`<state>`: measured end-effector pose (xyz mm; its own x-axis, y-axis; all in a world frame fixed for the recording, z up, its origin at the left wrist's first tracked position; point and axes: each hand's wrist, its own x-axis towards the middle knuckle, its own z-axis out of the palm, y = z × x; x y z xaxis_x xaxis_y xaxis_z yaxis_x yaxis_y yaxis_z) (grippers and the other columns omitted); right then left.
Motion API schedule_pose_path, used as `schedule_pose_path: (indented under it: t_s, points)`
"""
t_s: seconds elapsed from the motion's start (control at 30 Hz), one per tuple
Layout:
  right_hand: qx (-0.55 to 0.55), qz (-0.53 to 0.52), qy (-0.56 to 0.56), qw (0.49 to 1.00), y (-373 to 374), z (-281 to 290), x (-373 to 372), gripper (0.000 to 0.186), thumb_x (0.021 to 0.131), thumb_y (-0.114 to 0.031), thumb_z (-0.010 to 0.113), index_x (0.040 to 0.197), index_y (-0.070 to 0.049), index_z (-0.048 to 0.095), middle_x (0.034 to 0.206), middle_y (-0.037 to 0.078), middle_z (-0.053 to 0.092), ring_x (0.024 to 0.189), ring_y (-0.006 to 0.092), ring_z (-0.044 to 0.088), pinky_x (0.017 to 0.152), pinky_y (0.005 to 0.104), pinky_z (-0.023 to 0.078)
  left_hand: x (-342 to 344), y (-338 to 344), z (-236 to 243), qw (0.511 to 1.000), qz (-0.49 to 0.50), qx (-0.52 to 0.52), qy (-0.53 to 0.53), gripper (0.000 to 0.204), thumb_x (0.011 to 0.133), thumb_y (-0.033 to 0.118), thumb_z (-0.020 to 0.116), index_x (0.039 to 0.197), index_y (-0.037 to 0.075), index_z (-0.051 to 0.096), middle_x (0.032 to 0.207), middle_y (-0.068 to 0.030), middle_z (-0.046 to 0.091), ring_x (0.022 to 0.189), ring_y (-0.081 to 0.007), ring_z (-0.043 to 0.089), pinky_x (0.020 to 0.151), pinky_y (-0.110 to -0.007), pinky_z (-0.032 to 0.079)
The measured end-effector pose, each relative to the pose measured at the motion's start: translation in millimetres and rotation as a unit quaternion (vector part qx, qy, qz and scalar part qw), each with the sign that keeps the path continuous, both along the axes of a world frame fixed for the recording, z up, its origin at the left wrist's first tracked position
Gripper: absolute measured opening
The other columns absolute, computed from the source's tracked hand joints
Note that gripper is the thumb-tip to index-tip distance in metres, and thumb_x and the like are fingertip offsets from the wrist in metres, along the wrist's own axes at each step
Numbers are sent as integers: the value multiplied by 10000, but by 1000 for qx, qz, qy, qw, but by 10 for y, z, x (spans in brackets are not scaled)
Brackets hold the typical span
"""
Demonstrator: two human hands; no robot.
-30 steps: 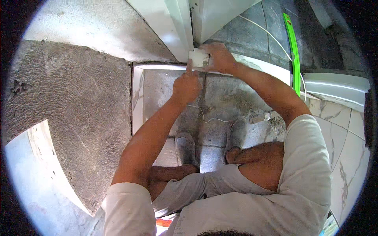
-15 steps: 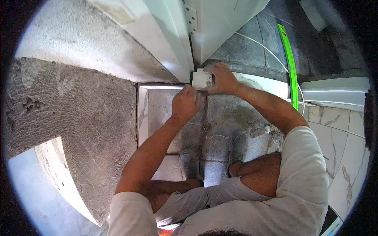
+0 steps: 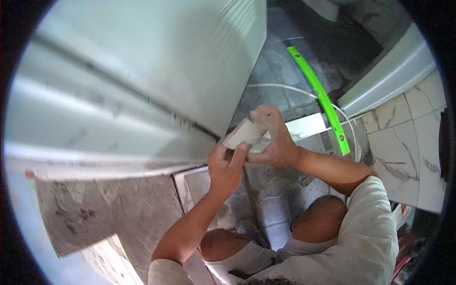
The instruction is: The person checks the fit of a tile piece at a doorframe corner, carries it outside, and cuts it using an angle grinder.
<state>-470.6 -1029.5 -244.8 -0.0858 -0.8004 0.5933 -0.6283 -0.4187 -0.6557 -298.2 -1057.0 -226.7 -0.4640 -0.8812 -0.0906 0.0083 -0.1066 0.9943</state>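
Gripping a small, white, rectangular tile piece between bare left hand and bare right hand, near a long, bright-green spirit level.

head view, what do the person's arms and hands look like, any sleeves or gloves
The left grip and right grip are bare, with no gloves showing. The forearms are uncovered too, with no watch visible. The left sleeve and right sleeve are short, loose and off-white, with creases.
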Motion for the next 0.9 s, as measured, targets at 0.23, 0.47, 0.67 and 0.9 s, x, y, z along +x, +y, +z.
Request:
schedule_pose_path:
  t_s: [0.23,0.47,0.67,0.9]
  points:
    - [-6,-37,47,998,55,857,-691,630,724,-263,783,1311,-207,561,1147,131,522,1030,331,562,881,441,476,-706,-350,785,972,-104,-201,-60,232,956,93,590,1148,-36,586,995,-89,619,881,-106,586,738,-254,486]
    - [15,-119,-1,993,333,2137,-1104,451,781,-207,760,1181,-76,598,1154,156,598,1041,329,623,853,398,540,-1267,-445,2065,971,-181,-152,-44,197,937,65,591,1098,-48,591,989,-107,609,849,-124,574,715,-266,474]
    - [80,-148,-13,986,780,3666,-1479,477,790,-240,737,1222,-104,589,1070,150,612,975,333,623,807,395,532,-1815,-284,3670,934,-280,-205,-88,221,914,101,618,1063,-61,595,897,-118,618,795,-149,586,699,-292,478]
    - [116,-213,-148,959,1533,5379,-1685,506,777,-269,747,1223,-93,586,1074,143,624,968,356,618,849,425,502,-2258,142,5364,914,-388,-69,-98,255,928,125,583,1118,-45,597,936,-103,651,824,-136,598,741,-277,483]
